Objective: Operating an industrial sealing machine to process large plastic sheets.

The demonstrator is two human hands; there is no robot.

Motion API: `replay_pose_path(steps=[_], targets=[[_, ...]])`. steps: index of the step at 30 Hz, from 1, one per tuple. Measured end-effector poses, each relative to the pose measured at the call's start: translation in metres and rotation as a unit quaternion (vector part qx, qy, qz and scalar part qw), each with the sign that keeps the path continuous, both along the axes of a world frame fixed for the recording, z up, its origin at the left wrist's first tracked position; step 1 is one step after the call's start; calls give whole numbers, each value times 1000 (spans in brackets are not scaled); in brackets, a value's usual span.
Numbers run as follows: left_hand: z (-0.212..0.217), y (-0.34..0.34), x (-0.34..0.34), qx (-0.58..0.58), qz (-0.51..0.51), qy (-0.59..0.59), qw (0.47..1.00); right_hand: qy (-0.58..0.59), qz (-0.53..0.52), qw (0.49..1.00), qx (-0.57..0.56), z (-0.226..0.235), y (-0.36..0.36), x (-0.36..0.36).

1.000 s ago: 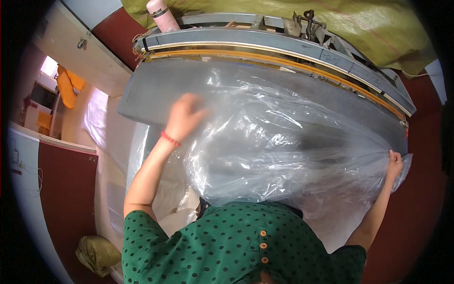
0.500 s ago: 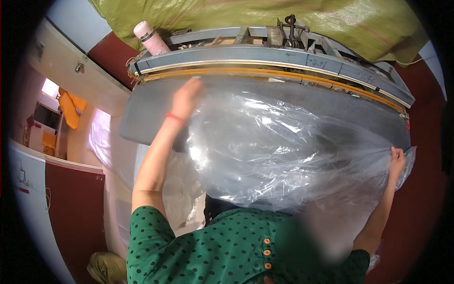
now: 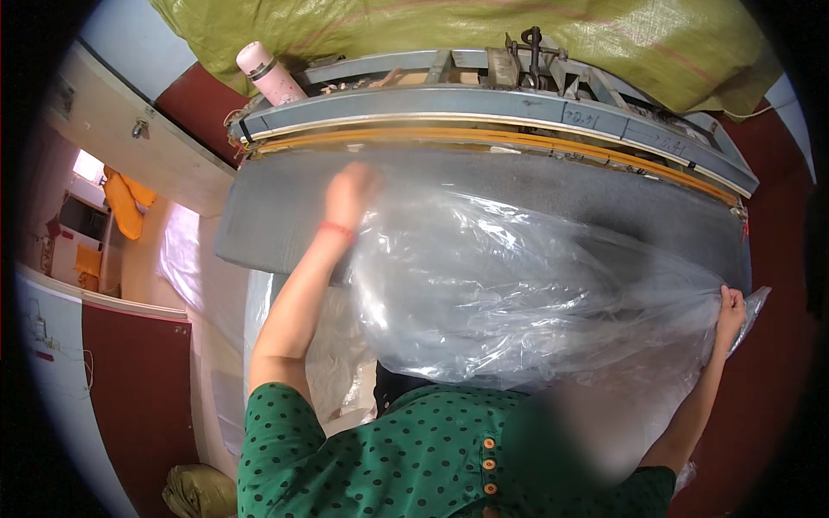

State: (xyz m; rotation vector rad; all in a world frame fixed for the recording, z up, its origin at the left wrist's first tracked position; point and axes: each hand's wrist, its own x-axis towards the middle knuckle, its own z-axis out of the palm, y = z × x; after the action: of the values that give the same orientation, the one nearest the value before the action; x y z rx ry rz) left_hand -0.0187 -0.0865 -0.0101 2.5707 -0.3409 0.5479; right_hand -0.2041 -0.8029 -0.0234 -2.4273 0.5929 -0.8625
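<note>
A clear, wrinkled plastic sheet (image 3: 484, 285) spreads in front of me, over a long grey padded board (image 3: 276, 203) and down toward my body. Its right edge is pinched in my right hand (image 3: 731, 312), with a loose corner sticking out past the fingers. My left hand (image 3: 350, 197), a red band on its wrist, is at the sheet's upper left corner, above the grey board. Motion smears its fingers, so whether they grip the film cannot be made out.
Behind the board runs a grey metal frame (image 3: 484, 101) with orange strips (image 3: 414, 135) along it. A pink bottle (image 3: 269, 73) leans at its left end, and a dark metal clamp (image 3: 534, 60) stands on it. Green-yellow sheeting (image 3: 389, 26) hangs beyond. More clear plastic (image 3: 324, 345) lies below my left arm.
Both hands have come nearer to my body, the left also shifting slightly right. The sheet's far edge has slid toward me, and more of the grey board shows.
</note>
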Motion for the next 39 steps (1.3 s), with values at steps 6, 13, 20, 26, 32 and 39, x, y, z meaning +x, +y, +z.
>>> replay_pose_path(steps=[6,13,20,26,32,39], targets=[[12,-11,6,35,118,98,987,-7,-8,1000,-13,-2,-2,-1],[8,-7,13,24,87,99,991,-31,-16,999,26,7,8,4],[-13,39,54,-263,92,166,946,-33,10,999,1,16,-1,47],[51,27,64,-664,172,121,718,-152,-6,911,384,24,18,110],[13,34,30,-148,241,-175,943,-117,-73,989,-55,14,89,142],[-31,70,81,-287,184,-146,929,-221,50,968,104,-9,67,193]])
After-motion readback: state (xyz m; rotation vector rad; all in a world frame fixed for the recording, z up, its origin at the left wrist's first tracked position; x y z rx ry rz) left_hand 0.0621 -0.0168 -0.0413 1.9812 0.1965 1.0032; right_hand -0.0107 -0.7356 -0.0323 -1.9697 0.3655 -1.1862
